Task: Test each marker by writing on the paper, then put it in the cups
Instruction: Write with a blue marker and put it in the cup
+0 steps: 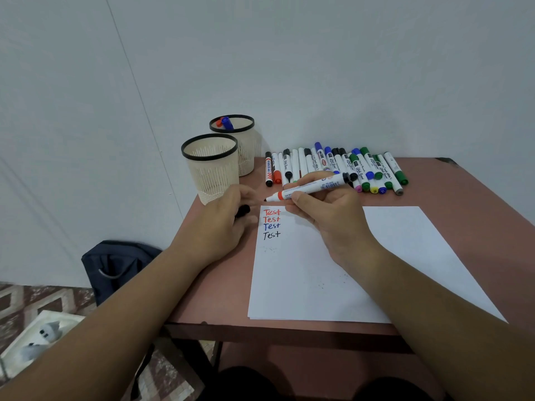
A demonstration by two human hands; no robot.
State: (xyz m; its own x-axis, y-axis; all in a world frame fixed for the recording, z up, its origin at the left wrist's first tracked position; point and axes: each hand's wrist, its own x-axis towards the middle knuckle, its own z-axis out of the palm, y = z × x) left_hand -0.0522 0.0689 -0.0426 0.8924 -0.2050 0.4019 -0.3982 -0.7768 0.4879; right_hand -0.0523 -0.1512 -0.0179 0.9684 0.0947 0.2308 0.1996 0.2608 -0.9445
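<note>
Four "Test" lines already sit at the far left corner of the paper, and your right hand pinches the uncapped marker just above them, tip pointing left. Your left hand curls round its black cap at the counter's left edge. The marker looks light, stiff and smooth; hold it mid-barrel, clear of the wet tip. The cups wait at the far left corner.

Dark backpack on patterned floor, brown table, white wall
</note>
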